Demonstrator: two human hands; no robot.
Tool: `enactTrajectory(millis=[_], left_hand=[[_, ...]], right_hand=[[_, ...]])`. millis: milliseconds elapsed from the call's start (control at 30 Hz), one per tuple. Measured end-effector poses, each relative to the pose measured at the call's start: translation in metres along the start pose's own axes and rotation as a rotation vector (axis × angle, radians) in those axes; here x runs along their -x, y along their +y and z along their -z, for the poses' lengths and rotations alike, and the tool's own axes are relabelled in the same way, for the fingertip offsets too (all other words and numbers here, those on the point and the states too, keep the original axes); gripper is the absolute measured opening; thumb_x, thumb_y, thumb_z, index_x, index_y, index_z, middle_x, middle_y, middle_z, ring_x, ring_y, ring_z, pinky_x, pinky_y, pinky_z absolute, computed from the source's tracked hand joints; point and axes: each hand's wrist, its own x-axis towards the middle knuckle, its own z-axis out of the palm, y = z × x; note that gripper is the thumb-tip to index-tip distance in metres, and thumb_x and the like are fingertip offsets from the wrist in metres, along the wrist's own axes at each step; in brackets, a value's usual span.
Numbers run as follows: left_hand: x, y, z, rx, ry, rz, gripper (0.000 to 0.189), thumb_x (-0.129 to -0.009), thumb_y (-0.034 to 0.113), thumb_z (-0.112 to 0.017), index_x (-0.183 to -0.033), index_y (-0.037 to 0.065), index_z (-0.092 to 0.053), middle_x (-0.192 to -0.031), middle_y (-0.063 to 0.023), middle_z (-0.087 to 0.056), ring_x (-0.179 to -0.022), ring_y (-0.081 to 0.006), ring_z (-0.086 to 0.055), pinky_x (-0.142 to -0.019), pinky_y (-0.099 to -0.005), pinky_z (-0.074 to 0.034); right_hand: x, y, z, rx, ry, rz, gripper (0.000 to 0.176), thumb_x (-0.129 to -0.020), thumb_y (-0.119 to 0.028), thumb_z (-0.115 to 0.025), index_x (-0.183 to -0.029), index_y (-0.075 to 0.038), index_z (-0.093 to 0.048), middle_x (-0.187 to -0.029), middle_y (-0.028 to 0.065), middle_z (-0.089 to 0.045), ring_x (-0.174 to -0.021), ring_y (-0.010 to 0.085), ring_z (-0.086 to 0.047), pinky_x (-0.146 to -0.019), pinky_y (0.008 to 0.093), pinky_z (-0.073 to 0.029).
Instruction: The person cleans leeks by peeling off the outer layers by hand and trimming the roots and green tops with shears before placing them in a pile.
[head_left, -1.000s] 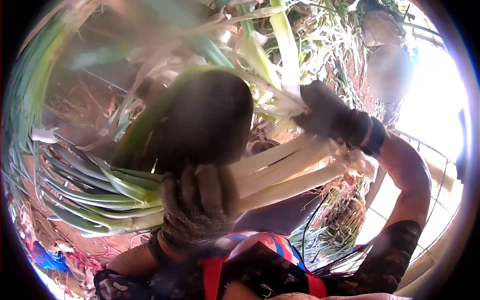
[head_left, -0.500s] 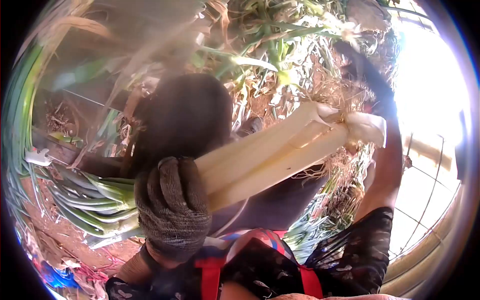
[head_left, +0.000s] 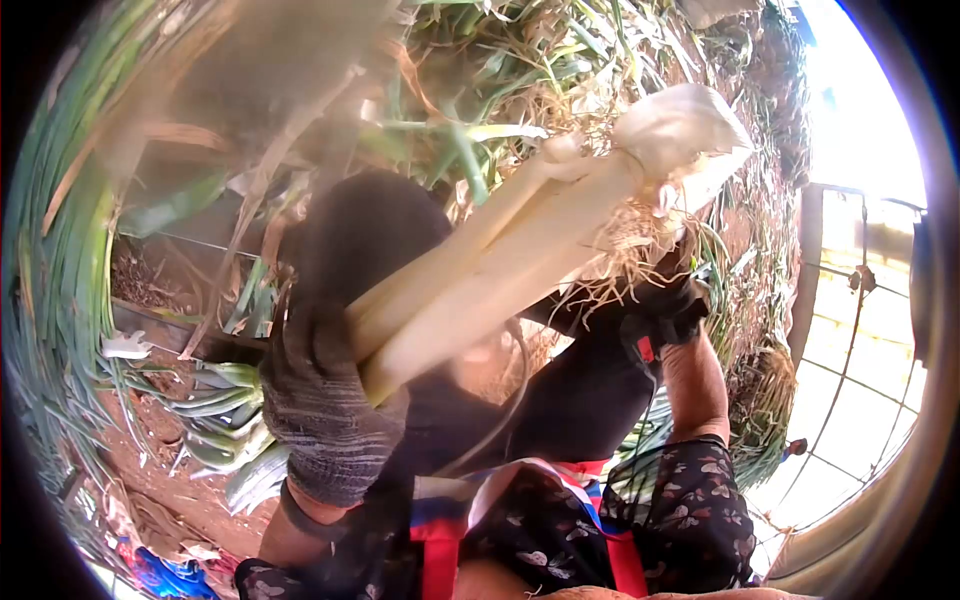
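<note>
My left hand (head_left: 330, 400), in a grey knit glove, is wrapped round several thick leeks (head_left: 500, 265). Their pale shafts slant up to the right, and the green tops (head_left: 230, 425) fan out below and left of the fist. At the far end, a broad white sheath (head_left: 690, 135) flares out above the shaggy roots (head_left: 635, 230). My right hand (head_left: 675, 295), dark-gloved, is just below and behind those roots, its fingers largely hidden. A small dark piece with a red patch (head_left: 645, 348) sits by its wrist.
Long green leaves (head_left: 60, 250) line the left side. Leaf scraps (head_left: 540, 70) cover the ground ahead. A wire mesh panel (head_left: 850, 350) stands at the right. My dark-clothed knee (head_left: 375, 215) is behind the leeks.
The root ends have swung upward, so the leeks slant more steeply. My right hand has come down and inward from the upper right to below the roots.
</note>
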Motion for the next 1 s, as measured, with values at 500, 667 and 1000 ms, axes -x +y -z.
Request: enactTrajectory(millis=[500, 667, 1000], left_hand=[[-0.011, 0.018, 0.000, -0.102, -0.118, -0.018, 0.080, -0.068, 0.028, -0.072, -0.136, -0.001, -0.041, -0.125, -0.0264, -0.047, -0.108, -0.0462, -0.051, -0.090, -0.0570, -0.041], [-0.001, 0.028, -0.003, -0.209, -0.075, -0.067, 0.073, -0.074, 0.029, -0.071, -0.133, -0.002, -0.042, -0.124, -0.0249, -0.047, -0.105, -0.0436, -0.053, -0.089, -0.0566, -0.043], [0.013, 0.039, -0.007, -0.393, -0.167, -0.074, 0.085, -0.068, 0.034, -0.076, -0.138, -0.002, -0.042, -0.135, -0.0216, -0.044, -0.116, -0.0415, -0.049, -0.100, -0.0579, -0.036]], right_hand=[[-0.070, 0.075, 0.100, -0.308, -0.025, -0.013, 0.026, -0.091, -0.010, -0.061, -0.114, 0.000, -0.064, -0.104, 0.0115, -0.066, -0.092, 0.0159, -0.064, -0.074, 0.0277, -0.051], [-0.058, -0.020, 0.047, -0.222, 0.036, -0.074, 0.011, -0.091, -0.007, -0.060, -0.096, 0.000, -0.067, -0.079, 0.0057, -0.067, -0.070, 0.0090, -0.061, -0.064, 0.0241, -0.048], [-0.030, 0.208, 0.137, 0.416, 0.000, -0.017, 0.060, -0.091, -0.050, -0.059, -0.131, -0.006, -0.056, -0.107, 0.0130, -0.066, -0.100, 0.0247, -0.063, -0.081, 0.0370, -0.050]])
